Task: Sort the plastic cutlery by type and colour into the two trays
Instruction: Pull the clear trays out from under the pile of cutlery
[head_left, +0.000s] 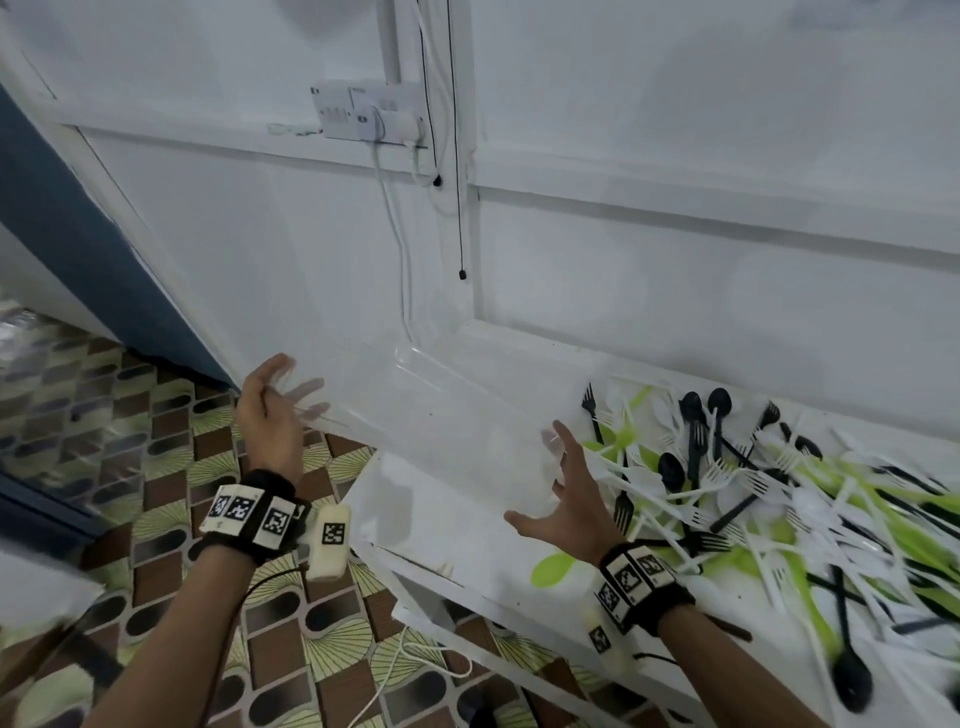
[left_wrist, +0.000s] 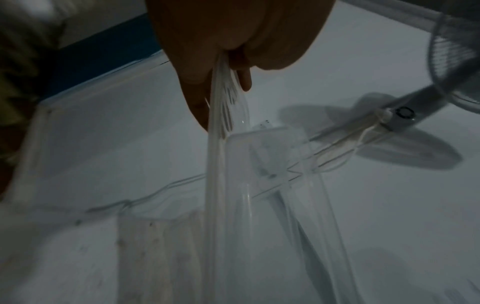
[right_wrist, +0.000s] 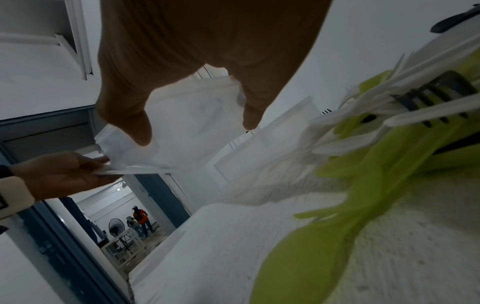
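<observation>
Trays came first: we held the clear, rectangular plastic tray (head_left: 431, 415) in the air between our two hands, above the left end of the white table (head_left: 441, 525), with its long axis running from near-left to far-right toward the white wall (head_left: 675, 156). In the left wrist view the edge looked layered, so we judged that two trays might be nested there, though we could not tell for sure. Our left hand (head_left: 270, 415) pinched the left short edge, thumb on one side and fingers (head_left: 306, 389) showing blurred through the plastic on the other. Our right hand (head_left: 566, 493) was spread wide at the near right corner, thumb reaching left under the near rim and fingertips against the right edge; the right wrist view showed thumb and a finger curled onto the plastic, so we read it as a light hold.

The relation that mattered lay to the right. The mixed pile of black, white and lime-green plastic forks, spoons and knives (head_left: 753, 483) sprawled over the table just beside our right hand, its nearest white handles almost touching our fingers, and none of it was sorted yet. Bare table lay directly below the tray and to the left of the pile, so we judged the tray should go straight down there, kept clear of the heap. Our right hand was the nearer one for picking pieces.
</observation>
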